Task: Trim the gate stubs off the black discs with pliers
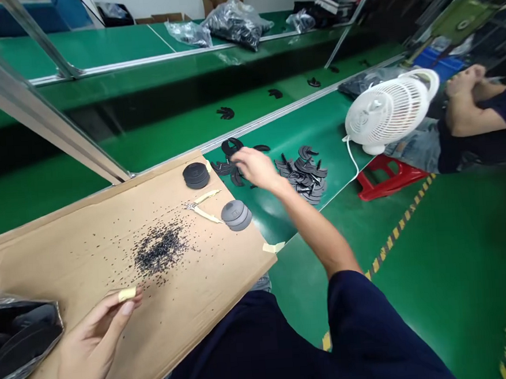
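Note:
My left hand (94, 345) is above the cardboard sheet (86, 224). Its thumb and fingertips are drawn together, and pale yellow tape (127, 294) wraps one finger. Anything between those tips is too small or hidden to make out. My right hand (255, 167) reaches over loose black curved pieces (236, 178) on the green bench; blur smears its fingers. A heap of similar black curved pieces (306, 177) lies right of it. On the cardboard are a black disc stack (195, 175), a grey disc stack (236, 215), yellow-handled nippers (204, 207) and scattered black bits (159, 249).
An open plastic bag (23, 344) of dark parts stands at lower left. Several black pieces (225, 113) rest on the green strip behind the rail. A white fan (386, 114), red stool (386, 177) and another person's arm (475, 110) are at right. A metal post (48, 111) rises at left.

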Demonstrator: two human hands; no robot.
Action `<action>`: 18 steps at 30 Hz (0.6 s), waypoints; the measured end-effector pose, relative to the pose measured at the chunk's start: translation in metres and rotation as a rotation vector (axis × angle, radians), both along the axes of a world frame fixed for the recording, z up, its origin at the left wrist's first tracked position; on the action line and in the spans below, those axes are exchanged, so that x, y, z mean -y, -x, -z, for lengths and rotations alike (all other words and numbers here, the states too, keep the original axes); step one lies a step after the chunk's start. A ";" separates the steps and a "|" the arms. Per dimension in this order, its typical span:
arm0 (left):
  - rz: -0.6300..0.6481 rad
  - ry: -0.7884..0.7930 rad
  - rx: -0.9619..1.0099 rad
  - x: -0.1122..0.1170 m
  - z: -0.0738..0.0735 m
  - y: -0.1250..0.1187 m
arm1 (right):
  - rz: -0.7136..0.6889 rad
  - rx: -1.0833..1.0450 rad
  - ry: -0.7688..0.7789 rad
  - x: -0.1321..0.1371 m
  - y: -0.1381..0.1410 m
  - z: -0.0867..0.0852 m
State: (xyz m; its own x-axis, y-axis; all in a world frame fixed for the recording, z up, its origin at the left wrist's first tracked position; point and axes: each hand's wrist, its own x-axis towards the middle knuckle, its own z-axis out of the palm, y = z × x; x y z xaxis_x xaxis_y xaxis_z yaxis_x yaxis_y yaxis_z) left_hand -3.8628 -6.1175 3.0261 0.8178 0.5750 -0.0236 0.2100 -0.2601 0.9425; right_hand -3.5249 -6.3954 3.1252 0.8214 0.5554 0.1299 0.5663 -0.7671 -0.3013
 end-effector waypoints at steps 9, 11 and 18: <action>0.084 -0.022 -0.010 -0.005 0.015 0.001 | 0.252 -0.015 -0.069 0.129 -0.016 0.001; 0.163 -0.018 0.035 0.006 0.011 -0.007 | 0.250 -0.004 -0.207 0.125 -0.017 0.001; 0.403 -0.162 0.159 0.041 -0.006 -0.020 | 0.113 -0.201 -1.014 0.050 0.029 0.012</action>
